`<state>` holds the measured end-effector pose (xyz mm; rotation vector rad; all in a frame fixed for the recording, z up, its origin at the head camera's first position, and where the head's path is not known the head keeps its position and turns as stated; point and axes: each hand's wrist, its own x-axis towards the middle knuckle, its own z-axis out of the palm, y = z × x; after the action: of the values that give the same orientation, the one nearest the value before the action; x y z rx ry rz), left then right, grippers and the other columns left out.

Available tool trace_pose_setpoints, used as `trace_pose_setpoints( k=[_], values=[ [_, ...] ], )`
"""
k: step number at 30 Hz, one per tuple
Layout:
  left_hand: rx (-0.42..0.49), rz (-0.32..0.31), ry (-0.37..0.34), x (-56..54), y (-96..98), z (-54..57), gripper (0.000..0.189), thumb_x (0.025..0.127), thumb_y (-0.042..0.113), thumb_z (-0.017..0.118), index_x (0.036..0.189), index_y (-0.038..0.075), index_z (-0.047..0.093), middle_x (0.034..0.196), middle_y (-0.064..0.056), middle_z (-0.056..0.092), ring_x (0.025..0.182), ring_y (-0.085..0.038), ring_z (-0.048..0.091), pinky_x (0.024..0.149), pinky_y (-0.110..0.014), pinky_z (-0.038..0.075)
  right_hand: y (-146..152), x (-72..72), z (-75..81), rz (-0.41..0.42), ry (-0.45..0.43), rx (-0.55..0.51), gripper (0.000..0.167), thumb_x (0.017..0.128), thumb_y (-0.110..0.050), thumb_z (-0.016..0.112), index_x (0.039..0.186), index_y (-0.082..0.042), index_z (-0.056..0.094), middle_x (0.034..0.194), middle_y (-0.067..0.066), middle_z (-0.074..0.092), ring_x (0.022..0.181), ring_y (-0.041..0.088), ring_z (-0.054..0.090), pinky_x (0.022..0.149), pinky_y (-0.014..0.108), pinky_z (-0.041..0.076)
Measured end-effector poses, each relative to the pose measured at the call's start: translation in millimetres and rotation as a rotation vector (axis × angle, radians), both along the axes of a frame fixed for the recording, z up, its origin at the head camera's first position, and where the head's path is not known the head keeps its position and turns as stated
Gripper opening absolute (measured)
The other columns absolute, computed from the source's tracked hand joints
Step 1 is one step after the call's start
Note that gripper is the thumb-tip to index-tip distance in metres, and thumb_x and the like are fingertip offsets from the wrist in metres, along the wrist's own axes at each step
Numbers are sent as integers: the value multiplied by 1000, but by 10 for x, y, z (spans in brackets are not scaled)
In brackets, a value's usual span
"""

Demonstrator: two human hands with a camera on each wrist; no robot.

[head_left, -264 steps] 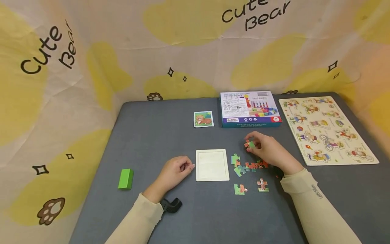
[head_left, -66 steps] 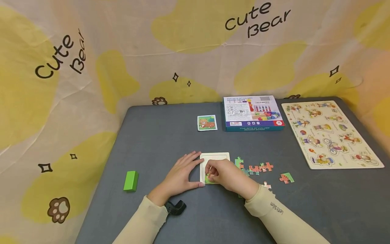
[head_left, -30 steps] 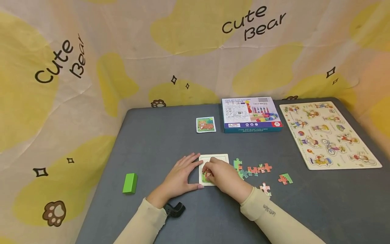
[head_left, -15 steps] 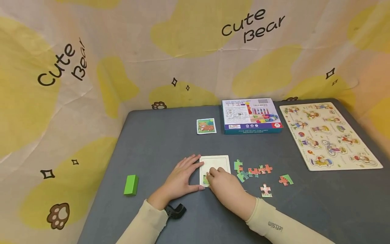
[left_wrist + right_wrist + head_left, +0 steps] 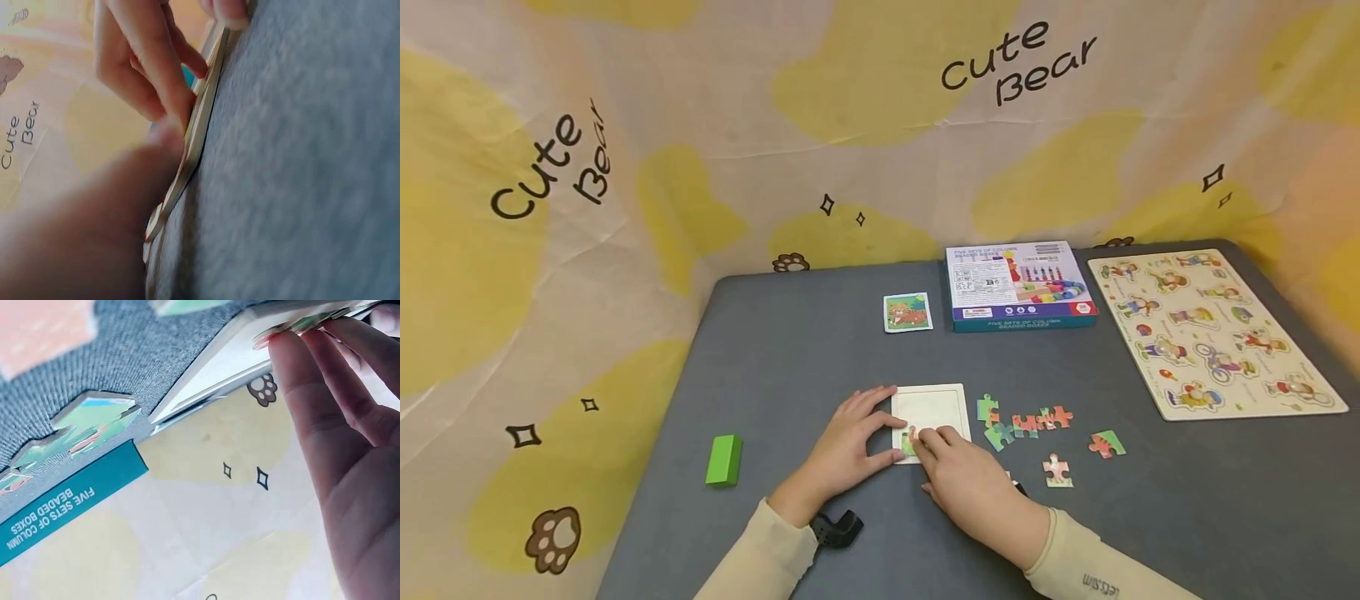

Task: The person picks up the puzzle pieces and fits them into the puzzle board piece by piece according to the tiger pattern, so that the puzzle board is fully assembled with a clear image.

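A small white puzzle tray [image 5: 928,406] lies on the grey table. A green-and-orange puzzle piece [image 5: 907,442] sits in its near left corner, partly covered by fingers. My left hand [image 5: 842,446] rests at the tray's left side, fingers and thumb spread, tips touching the rim. My right hand [image 5: 977,483] lies over the tray's near edge; in the right wrist view its extended fingers [image 5: 306,406] press on the piece. Loose puzzle pieces lie right of the tray: a linked-looking cluster [image 5: 1026,425], a green-edged one [image 5: 1107,443] and an orange-and-white one [image 5: 1057,471].
A picture card [image 5: 907,312] lies beyond the tray, beside a beaded-toy box [image 5: 1021,287]. At the right is a wooden peg puzzle board [image 5: 1217,333]; a green block [image 5: 724,460] is at the left. A patterned cloth [image 5: 880,100] hangs behind the table.
My right hand has brought a piece from the right into the tray, and its curled fingers have since straightened over it. My left hand has moved from beside the tray onto its left edge.
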<state>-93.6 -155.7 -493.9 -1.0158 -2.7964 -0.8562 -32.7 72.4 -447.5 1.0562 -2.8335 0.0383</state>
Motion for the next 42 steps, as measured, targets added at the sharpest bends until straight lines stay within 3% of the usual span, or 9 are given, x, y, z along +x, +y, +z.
trace_pose_setpoints(
  k=[10, 16, 23, 29, 37, 42],
  values=[
    [52, 89, -26, 53, 89, 8, 25, 88, 28, 89, 108, 21, 77, 157, -6, 50, 147, -28, 43, 125, -57, 24, 13, -23, -6, -8, -15, -93, 41, 89, -29, 86, 121, -6, 76, 113, 6, 64, 102, 22, 61, 81, 31, 60],
    [59, 96, -22, 51, 114, 7, 23, 87, 28, 89, 104, 22, 74, 155, -8, 51, 145, -29, 45, 124, -58, 25, 36, -33, -38, -4, 28, -79, 39, 88, -31, 86, 120, -9, 76, 110, 3, 65, 103, 22, 60, 90, 37, 56],
    [17, 72, -7, 59, 115, 1, 23, 91, 33, 85, 111, 28, 74, 159, -7, 46, 148, -29, 40, 124, -60, 24, 58, -49, -18, 4, 2, -103, 42, 88, -30, 87, 121, -7, 76, 115, 5, 66, 105, 23, 61, 95, 36, 56],
    [54, 87, -28, 66, 103, 7, 17, 89, 29, 87, 100, 26, 75, 156, -7, 49, 147, -29, 42, 124, -61, 24, 65, -62, -2, -65, -48, -138, 37, 87, -27, 87, 121, -13, 79, 126, 9, 68, 121, 29, 62, 100, 44, 55],
    [11, 92, 5, 59, 117, -4, 28, 88, 36, 87, 111, 27, 73, 157, -6, 49, 147, -28, 41, 123, -61, 25, 42, -85, -19, -56, -5, -189, 29, 86, -14, 87, 114, -13, 81, 115, 7, 71, 107, 24, 66, 79, 35, 62],
    [15, 97, -22, 60, 120, 5, 33, 88, 35, 87, 117, 27, 76, 158, -4, 48, 148, -27, 40, 124, -60, 23, 48, -121, -34, -45, -23, -252, 25, 85, -9, 88, 108, -13, 81, 106, 4, 68, 95, 21, 62, 78, 32, 60]
  ],
)
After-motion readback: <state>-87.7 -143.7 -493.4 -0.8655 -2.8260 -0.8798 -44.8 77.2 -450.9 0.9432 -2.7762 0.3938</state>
